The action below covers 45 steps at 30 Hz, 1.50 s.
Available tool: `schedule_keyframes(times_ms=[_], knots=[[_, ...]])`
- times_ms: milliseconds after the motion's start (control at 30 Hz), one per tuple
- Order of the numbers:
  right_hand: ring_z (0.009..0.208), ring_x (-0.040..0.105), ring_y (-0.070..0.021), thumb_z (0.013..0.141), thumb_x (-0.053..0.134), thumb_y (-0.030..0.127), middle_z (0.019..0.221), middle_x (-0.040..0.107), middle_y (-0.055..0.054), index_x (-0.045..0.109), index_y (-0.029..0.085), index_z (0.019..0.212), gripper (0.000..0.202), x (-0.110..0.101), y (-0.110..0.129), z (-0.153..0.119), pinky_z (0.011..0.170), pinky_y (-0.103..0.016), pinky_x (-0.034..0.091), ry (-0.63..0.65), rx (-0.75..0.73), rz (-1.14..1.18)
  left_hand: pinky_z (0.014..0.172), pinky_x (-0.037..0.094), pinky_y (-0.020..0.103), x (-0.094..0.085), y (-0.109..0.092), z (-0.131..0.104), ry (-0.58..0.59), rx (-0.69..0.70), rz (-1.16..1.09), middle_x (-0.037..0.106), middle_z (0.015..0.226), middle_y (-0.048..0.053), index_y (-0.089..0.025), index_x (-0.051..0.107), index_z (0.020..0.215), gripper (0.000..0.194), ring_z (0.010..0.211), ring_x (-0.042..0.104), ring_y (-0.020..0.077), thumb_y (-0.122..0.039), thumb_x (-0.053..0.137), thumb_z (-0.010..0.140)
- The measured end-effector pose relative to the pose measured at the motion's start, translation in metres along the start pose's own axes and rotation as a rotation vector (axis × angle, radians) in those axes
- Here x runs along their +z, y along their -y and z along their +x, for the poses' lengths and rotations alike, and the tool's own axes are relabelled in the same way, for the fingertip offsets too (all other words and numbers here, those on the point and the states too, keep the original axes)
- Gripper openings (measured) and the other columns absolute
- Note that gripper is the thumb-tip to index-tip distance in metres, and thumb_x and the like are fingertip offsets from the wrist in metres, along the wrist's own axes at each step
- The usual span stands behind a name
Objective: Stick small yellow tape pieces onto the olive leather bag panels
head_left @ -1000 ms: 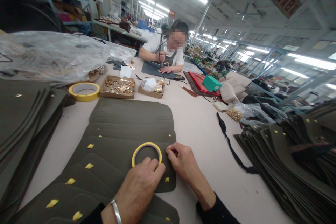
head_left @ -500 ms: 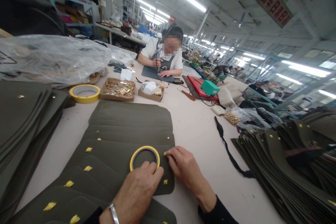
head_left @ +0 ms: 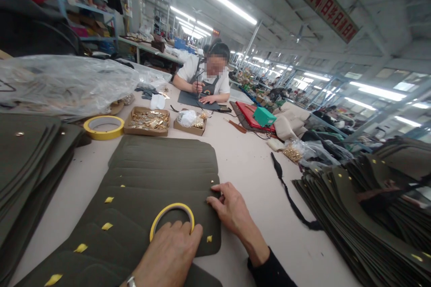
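Observation:
My left hand (head_left: 170,251) grips a roll of yellow tape (head_left: 172,206), which stands tilted above the dark olive panels (head_left: 164,157). Most of its fingertips are hidden behind the hand. At the right edge of the top panel is my right hand (head_left: 232,210), its thumb and index finger apart and touching the surface just below a small metal stud (head_left: 212,181). Nothing shows between them. A small yellow tape piece (head_left: 209,238) sits lower on that edge. Several more pieces, such as one yellow tab (head_left: 107,226), dot the overlapping panels to the left.
Stacks of olive panels stand left (head_left: 27,166) and right (head_left: 336,206). Beyond the work lie another tape roll (head_left: 103,134), a box of gold metal parts (head_left: 148,121) and a smaller box (head_left: 190,122). A black strap (head_left: 289,193) lies rightward. A co-worker (head_left: 207,76) sits opposite.
My right thumb and index finger have parted from a pinch on a yellow tape piece, which no longer shows there. The left hand has shifted left and nearer with the tape roll.

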State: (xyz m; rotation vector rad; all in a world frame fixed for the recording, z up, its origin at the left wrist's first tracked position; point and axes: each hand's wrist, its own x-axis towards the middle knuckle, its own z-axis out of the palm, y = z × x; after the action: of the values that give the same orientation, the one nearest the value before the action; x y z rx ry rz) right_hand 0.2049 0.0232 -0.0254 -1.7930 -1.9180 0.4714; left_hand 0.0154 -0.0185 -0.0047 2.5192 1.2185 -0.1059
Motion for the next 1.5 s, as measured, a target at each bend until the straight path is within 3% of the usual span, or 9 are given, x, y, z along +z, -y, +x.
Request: schedule_keyframes(times_ms=[100, 333, 433, 600, 700, 800, 933, 1300, 1500], knots=[[0.077, 0.060, -0.0172, 0.077, 0.069, 0.024, 0.097, 0.065, -0.005, 0.063, 0.018, 0.112, 0.036, 0.002, -0.005, -0.001, 0.077, -0.031, 0.049, -0.030, -0.001, 0.023, 0.080, 0.049, 0.049, -0.003, 0.002, 0.001, 0.021, 0.012, -0.006, 0.068, 0.097, 0.011, -0.019, 0.060, 0.102, 0.044, 0.090, 0.063, 0.0280, 0.003, 0.034, 0.075], [0.068, 0.060, -0.0151, 0.074, 0.068, 0.018, 0.074, 0.064, 0.001, 0.067, 0.020, 0.102, 0.028, 0.001, 0.003, 0.002, 0.065, -0.026, 0.046, 0.082, 0.103, 0.145, 0.079, 0.048, 0.046, -0.006, 0.010, 0.001, 0.081, -0.031, -0.121, 0.067, 0.098, 0.012, -0.018, 0.059, 0.102, 0.034, 0.088, 0.065, 0.0280, -0.005, 0.034, 0.084], [0.063, 0.058, -0.0132, 0.074, 0.066, 0.014, 0.069, 0.062, 0.003, 0.067, 0.018, 0.100, 0.026, -0.003, 0.010, -0.004, 0.062, -0.024, 0.045, 0.097, 0.108, 0.235, 0.070, 0.048, 0.036, -0.008, 0.014, -0.003, 0.043, -0.032, -0.232, 0.068, 0.091, 0.008, -0.020, 0.057, 0.097, 0.028, 0.079, 0.065, 0.0235, -0.009, 0.033, 0.088], [0.073, 0.062, -0.0140, 0.072, 0.066, 0.010, 0.082, 0.067, 0.000, 0.068, 0.018, 0.099, 0.029, -0.013, 0.016, -0.022, 0.067, -0.023, 0.049, 0.197, 0.050, 0.375, 0.061, 0.042, 0.028, -0.017, 0.015, -0.005, -0.060, 0.021, -0.314, 0.066, 0.081, 0.001, -0.022, 0.055, 0.084, 0.022, 0.068, 0.061, 0.0176, -0.016, 0.036, 0.091], [0.075, 0.063, -0.0146, 0.076, 0.064, 0.012, 0.083, 0.070, -0.002, 0.070, 0.018, 0.094, 0.020, -0.019, 0.017, -0.032, 0.071, -0.025, 0.049, 0.112, 0.012, 0.366, 0.064, 0.045, 0.025, -0.015, 0.015, 0.001, -0.180, 0.102, -0.395, 0.066, 0.084, -0.002, -0.023, 0.056, 0.086, 0.020, 0.072, 0.062, 0.0145, -0.019, 0.037, 0.094], [0.076, 0.063, -0.0143, 0.084, 0.057, 0.015, 0.087, 0.071, -0.002, 0.071, 0.019, 0.094, 0.018, -0.022, 0.021, -0.037, 0.072, -0.025, 0.049, 0.057, -0.047, 0.438, 0.074, 0.051, 0.023, -0.005, 0.018, 0.007, -0.311, 0.165, -0.426, 0.069, 0.097, -0.001, -0.025, 0.054, 0.107, 0.022, 0.085, 0.067, 0.0143, -0.018, 0.040, 0.093], [0.076, 0.063, -0.0140, 0.083, 0.055, 0.010, 0.085, 0.069, -0.002, 0.070, 0.020, 0.096, 0.022, -0.022, 0.029, -0.039, 0.073, -0.025, 0.049, 0.069, -0.232, 0.429, 0.083, 0.054, 0.023, 0.009, 0.024, 0.009, -0.433, 0.172, -0.394, 0.067, 0.118, 0.003, -0.024, 0.033, 0.134, 0.043, 0.101, 0.067, 0.0158, -0.017, 0.042, 0.092], [0.075, 0.061, -0.0138, 0.083, 0.053, 0.009, 0.080, 0.066, -0.002, 0.063, 0.021, 0.085, 0.016, -0.006, 0.025, -0.041, 0.071, -0.023, 0.048, -0.007, -0.418, 0.304, 0.071, 0.052, 0.024, 0.009, 0.021, 0.007, -0.409, 0.188, -0.424, 0.070, 0.103, 0.001, -0.026, 0.040, 0.119, 0.028, 0.090, 0.069, 0.0162, -0.014, 0.040, 0.093], [0.062, 0.057, -0.0143, 0.077, 0.050, 0.006, 0.069, 0.063, -0.003, 0.060, 0.020, 0.078, 0.017, 0.004, 0.024, -0.042, 0.059, -0.024, 0.044, -0.192, -0.497, 0.148, 0.064, 0.048, 0.025, 0.006, 0.022, 0.008, -0.351, 0.127, -0.380, 0.067, 0.084, -0.001, -0.025, 0.053, 0.093, 0.022, 0.076, 0.067, 0.0158, -0.014, 0.034, 0.094]])
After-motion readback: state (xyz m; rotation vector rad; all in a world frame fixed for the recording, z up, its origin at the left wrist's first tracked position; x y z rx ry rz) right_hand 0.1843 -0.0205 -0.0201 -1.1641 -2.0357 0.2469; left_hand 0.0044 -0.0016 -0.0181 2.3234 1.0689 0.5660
